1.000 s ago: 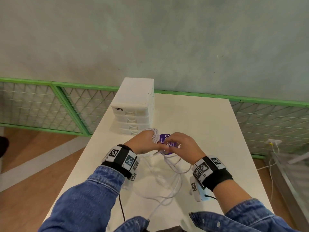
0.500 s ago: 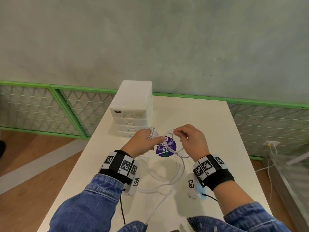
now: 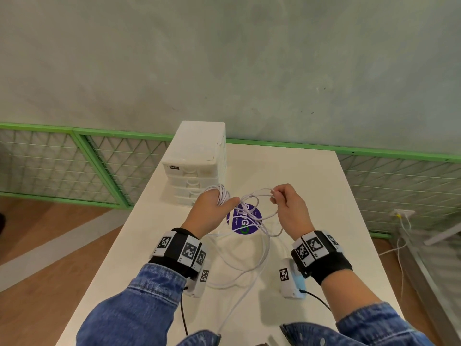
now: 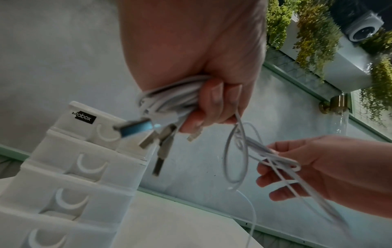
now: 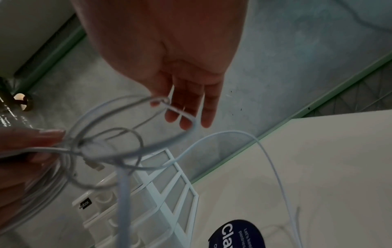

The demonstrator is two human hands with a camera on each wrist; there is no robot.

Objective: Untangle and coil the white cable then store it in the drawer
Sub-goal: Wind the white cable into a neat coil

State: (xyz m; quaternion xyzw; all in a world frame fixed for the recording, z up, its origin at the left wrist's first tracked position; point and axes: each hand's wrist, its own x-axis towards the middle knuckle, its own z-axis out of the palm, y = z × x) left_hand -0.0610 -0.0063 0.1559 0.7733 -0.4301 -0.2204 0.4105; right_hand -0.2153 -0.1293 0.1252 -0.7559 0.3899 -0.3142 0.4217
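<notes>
The white cable [image 3: 250, 255] trails in tangled loops from both hands down to the table [image 3: 311, 186]. My left hand [image 3: 212, 211] grips a coiled bundle of it [image 4: 171, 95], fingers curled round, with USB plugs [image 4: 159, 151] dangling below. My right hand [image 3: 289, 206] is held a little to the right, apart from the left hand. It pinches a loop of the cable [image 5: 135, 151] between thumb and fingers [image 4: 273, 167]. The white drawer unit [image 3: 197, 168] stands just beyond the left hand, all its drawers closed.
A round purple sticker [image 3: 245, 221] lies on the table under the loops. Green mesh fencing [image 3: 74, 166] and a grey wall lie behind the table. Wooden floor is at the left, and a wall socket with cords [image 3: 403, 216] at the right.
My right hand has moved right and slightly up, away from the left hand, drawing a cable loop out between them. The left hand keeps its grip on the coil.
</notes>
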